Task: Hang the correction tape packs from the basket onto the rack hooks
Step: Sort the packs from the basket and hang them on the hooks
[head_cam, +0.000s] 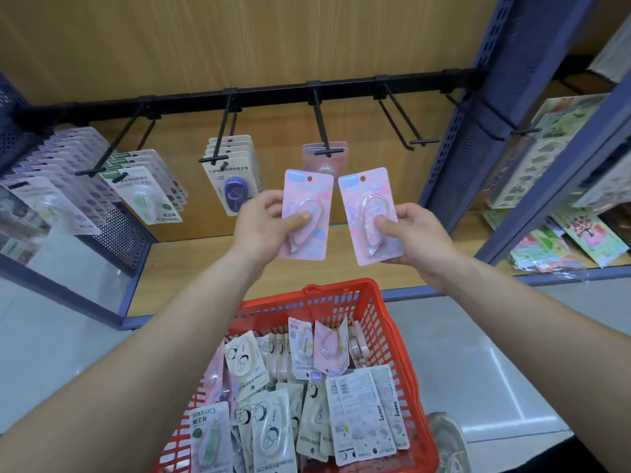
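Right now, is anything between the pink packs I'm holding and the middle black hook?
Nothing visible. The left hand holds the left pink card-backed tape pack, the right hand the right pink pack, both below the black metal hook; a hung pink pack sits behind.
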`<state>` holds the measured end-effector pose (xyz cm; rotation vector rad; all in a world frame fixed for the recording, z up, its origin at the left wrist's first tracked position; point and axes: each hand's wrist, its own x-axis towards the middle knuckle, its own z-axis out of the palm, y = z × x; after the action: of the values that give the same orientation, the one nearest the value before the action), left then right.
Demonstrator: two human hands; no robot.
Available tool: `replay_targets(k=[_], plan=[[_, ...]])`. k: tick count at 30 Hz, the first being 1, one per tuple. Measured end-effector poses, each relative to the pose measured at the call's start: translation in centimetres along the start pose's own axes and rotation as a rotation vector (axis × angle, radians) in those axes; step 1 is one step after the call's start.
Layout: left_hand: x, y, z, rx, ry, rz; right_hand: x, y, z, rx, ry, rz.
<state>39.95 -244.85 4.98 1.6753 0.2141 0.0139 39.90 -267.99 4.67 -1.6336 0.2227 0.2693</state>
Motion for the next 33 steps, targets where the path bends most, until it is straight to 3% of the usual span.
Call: replay_targets(k=[24, 33], plan=[[3.0, 0.8, 2.5, -0.076, 0.055, 0.07, 2.3, -0.9, -0.3, -0.092, -0.063, -0.037], [5.5, 1.1, 1.7, 0.114, 0.07, -0.004, 3.5, -1.1, 1.0, -0.079, -0.055, -0.1]])
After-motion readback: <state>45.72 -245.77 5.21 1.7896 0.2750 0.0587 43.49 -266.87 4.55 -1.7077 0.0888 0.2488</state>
